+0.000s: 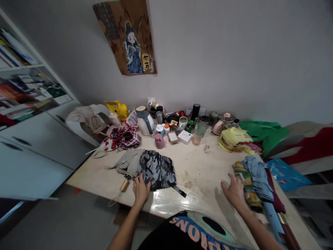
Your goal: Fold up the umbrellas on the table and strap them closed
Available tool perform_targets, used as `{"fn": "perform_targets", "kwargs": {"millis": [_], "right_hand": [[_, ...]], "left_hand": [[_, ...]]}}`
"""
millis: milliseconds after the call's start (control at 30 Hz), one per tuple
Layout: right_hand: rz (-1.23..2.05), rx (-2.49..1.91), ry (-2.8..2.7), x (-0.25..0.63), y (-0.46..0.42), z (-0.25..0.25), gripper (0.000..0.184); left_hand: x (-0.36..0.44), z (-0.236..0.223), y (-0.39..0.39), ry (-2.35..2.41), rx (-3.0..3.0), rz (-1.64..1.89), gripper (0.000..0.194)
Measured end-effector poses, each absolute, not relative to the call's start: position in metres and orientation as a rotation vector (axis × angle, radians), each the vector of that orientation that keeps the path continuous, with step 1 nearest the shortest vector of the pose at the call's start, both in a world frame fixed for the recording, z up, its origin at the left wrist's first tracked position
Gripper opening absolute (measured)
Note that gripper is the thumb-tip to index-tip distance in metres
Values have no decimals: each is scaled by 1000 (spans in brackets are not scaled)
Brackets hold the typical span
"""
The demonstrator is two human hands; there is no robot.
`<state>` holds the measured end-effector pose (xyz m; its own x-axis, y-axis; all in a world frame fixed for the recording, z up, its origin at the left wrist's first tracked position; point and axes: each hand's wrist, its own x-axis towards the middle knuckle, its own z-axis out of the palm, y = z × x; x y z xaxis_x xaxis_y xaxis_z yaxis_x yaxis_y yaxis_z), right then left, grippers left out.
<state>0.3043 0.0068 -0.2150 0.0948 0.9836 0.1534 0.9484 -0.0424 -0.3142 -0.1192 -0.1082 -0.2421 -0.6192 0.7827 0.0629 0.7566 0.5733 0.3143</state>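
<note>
A loosely gathered umbrella (156, 168) with grey-and-black camouflage cloth lies on the table, a strap sticking out at its lower right. Plain beige-grey cloth (128, 161) spreads at its left side. A wooden handle (124, 185) with a cord loop juts out near the table's front edge. My left hand (141, 190) rests on the near left edge of the camouflage cloth, its thumb and fingers apart. My right hand (234, 191) is open with spread fingers, just left of several folded umbrellas; the light blue one (256, 177) lies beside a patterned yellow-green one (247, 185).
Along the wall stand a kettle (145, 124), a pink cup (159, 141), a white box (185, 136), bottles and jars. A yellow bag (235, 139) and a green bag (262, 133) sit at the back right. Checked cloth (132, 139) lies at the back left.
</note>
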Motion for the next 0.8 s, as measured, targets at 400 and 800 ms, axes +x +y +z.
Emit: {"fn": "perform_targets", "kwargs": {"millis": [400, 800], "right_hand": [[632, -1841, -1999, 280, -8, -245, 50], [930, -1793, -1848, 270, -22, -233, 32]], "left_hand": [[-146, -256, -131, 2783, 1040, 672, 54], [-122, -212, -125, 2344, 1047, 489, 78]]}}
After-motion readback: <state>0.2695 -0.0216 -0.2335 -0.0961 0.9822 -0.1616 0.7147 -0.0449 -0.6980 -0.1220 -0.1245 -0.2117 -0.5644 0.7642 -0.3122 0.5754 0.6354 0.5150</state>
